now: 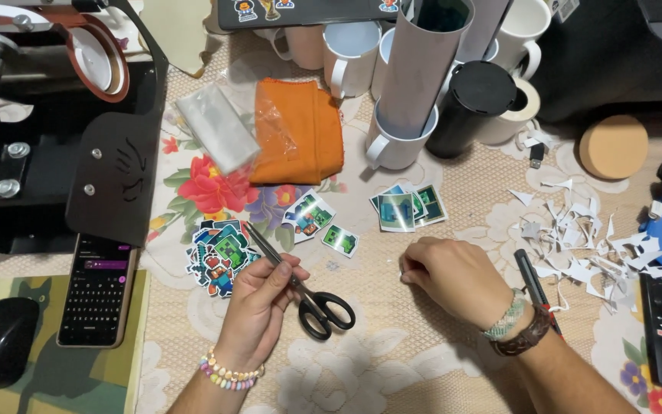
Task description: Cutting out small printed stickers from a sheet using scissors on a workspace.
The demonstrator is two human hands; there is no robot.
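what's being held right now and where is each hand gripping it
The left hand pinches black scissors near the pivot, handles hanging free. The right hand is curled on the tablecloth; whether it holds anything cannot be told.

Lace-covered table bears scissors, stickers, mugs.

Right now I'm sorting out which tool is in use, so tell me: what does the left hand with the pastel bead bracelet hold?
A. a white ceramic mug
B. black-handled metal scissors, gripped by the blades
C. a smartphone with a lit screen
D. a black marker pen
B: the left hand pinches the black-handled metal scissors around their closed blades, the loop handles pointing away from it, while the right hand rests fisted on the tablecloth.
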